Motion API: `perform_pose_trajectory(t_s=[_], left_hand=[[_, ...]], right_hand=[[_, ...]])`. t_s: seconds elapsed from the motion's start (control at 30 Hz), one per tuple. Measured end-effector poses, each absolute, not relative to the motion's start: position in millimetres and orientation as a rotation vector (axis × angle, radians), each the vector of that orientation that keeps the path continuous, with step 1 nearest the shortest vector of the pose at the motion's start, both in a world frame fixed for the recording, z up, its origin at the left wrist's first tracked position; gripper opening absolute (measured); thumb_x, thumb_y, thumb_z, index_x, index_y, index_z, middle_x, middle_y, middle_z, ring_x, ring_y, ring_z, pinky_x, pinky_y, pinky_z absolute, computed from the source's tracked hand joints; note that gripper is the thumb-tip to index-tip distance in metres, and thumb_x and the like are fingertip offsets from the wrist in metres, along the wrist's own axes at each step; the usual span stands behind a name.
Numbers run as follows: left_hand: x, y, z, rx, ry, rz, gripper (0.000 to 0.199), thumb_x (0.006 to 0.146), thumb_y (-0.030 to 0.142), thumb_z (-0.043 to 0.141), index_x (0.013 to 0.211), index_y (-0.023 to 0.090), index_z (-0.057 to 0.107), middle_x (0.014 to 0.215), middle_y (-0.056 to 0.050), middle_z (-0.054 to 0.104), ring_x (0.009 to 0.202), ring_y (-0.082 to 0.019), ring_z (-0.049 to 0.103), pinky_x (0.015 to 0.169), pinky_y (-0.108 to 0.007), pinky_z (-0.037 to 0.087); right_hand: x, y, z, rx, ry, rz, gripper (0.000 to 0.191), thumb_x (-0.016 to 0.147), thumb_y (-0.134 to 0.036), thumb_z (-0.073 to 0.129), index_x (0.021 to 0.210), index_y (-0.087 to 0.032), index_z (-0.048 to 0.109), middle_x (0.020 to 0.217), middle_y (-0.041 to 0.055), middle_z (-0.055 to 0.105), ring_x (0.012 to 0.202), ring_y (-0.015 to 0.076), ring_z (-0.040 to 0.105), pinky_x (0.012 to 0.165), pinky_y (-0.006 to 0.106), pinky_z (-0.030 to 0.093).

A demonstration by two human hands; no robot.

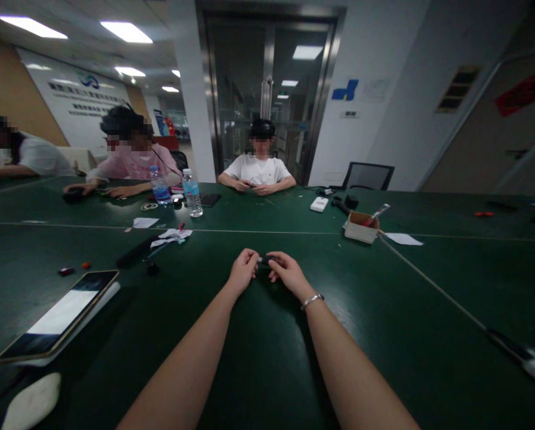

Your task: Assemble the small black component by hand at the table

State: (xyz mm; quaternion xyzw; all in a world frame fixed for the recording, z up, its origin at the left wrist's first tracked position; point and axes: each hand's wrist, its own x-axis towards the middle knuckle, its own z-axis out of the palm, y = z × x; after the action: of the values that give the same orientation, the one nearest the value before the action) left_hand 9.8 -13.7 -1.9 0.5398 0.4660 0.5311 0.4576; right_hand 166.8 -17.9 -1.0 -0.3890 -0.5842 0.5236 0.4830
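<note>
Over the green table (267,346), my left hand (243,272) and my right hand (289,273) meet at a small black object with a silvery end (265,260). Its exact kind is too small to make out. The left fingertips pinch the silvery end. Around the black part the right thumb and fingers are closed, hiding some of it. A silver bracelet (312,301) circles my right wrist.
Left of me, a phone (61,313) leans on a white stand, with a pale rounded object (32,401) nearer. Two water bottles (193,194), crumpled paper (171,237) and a small box (361,228) stand or lie farther off. Several people sit around, one opposite (259,170).
</note>
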Motion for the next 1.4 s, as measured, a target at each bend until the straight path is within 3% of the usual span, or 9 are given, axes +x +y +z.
perform_pose_trajectory(t_s=[0.23, 0.4, 0.8, 0.97, 1.17, 1.3, 1.4], left_hand=[[9, -10, -7, 1.329, 1.140, 1.335, 0.030, 0.077, 0.046, 0.058, 0.077, 0.017, 0.052, 0.057, 0.005, 0.050, 0.046, -0.006, 0.046, 0.041, -0.016, 0.037], [8, -11, -5, 1.379, 1.161, 1.364, 0.023, 0.078, 0.040, 0.058, 0.080, 0.017, 0.056, 0.067, 0.002, 0.053, 0.057, -0.009, 0.051, 0.044, -0.017, 0.043], [4, -16, 6, 1.263, 0.939, 1.376, 0.027, 0.069, 0.024, 0.069, 0.094, 0.017, 0.062, 0.101, -0.007, 0.063, 0.089, -0.016, 0.060, 0.062, -0.021, 0.049], [6, -15, 6, 1.181, 0.998, 1.341, 0.032, 0.071, 0.034, 0.068, 0.098, 0.017, 0.062, 0.104, -0.008, 0.061, 0.089, -0.016, 0.059, 0.063, -0.022, 0.050], [6, -12, 0, 1.304, 1.080, 1.364, 0.034, 0.073, 0.040, 0.066, 0.096, 0.016, 0.062, 0.090, -0.007, 0.062, 0.077, -0.014, 0.058, 0.056, -0.021, 0.046], [1, -13, 2, 1.399, 0.976, 1.395, 0.035, 0.071, 0.032, 0.069, 0.102, 0.018, 0.063, 0.103, -0.008, 0.064, 0.090, -0.016, 0.059, 0.070, -0.024, 0.048], [3, -14, 5, 1.309, 1.024, 1.375, 0.038, 0.071, 0.035, 0.068, 0.105, 0.019, 0.063, 0.111, -0.008, 0.062, 0.090, -0.016, 0.059, 0.067, -0.024, 0.048]], right_hand=[[168, -18, -3, -0.940, -1.423, 1.264, 0.037, 0.074, -0.034, 0.067, 0.105, -0.017, 0.058, 0.070, -0.0020, 0.062, 0.049, 0.0078, 0.058, 0.047, 0.021, 0.049], [167, -18, -2, -0.966, -1.415, 1.262, 0.036, 0.076, -0.038, 0.065, 0.103, -0.015, 0.058, 0.065, -0.0019, 0.061, 0.048, 0.0083, 0.058, 0.046, 0.020, 0.048], [165, -16, -3, -0.989, -1.345, 1.286, 0.032, 0.080, -0.040, 0.061, 0.100, -0.015, 0.058, 0.077, 0.0041, 0.068, 0.048, 0.0082, 0.059, 0.043, 0.020, 0.048], [164, -16, -3, -1.001, -1.325, 1.286, 0.033, 0.079, -0.041, 0.062, 0.100, -0.015, 0.057, 0.076, 0.0031, 0.068, 0.047, 0.0081, 0.059, 0.042, 0.019, 0.048], [164, -16, -3, -1.008, -1.338, 1.290, 0.033, 0.078, -0.039, 0.064, 0.099, -0.014, 0.058, 0.073, 0.0025, 0.067, 0.047, 0.0078, 0.058, 0.041, 0.017, 0.047], [165, -16, -3, -1.000, -1.320, 1.290, 0.032, 0.080, -0.041, 0.062, 0.098, -0.015, 0.058, 0.075, 0.0034, 0.068, 0.047, 0.0077, 0.058, 0.042, 0.018, 0.048], [165, -16, -3, -1.001, -1.325, 1.288, 0.032, 0.080, -0.040, 0.062, 0.100, -0.015, 0.058, 0.076, 0.0036, 0.068, 0.047, 0.0076, 0.058, 0.041, 0.018, 0.048]])
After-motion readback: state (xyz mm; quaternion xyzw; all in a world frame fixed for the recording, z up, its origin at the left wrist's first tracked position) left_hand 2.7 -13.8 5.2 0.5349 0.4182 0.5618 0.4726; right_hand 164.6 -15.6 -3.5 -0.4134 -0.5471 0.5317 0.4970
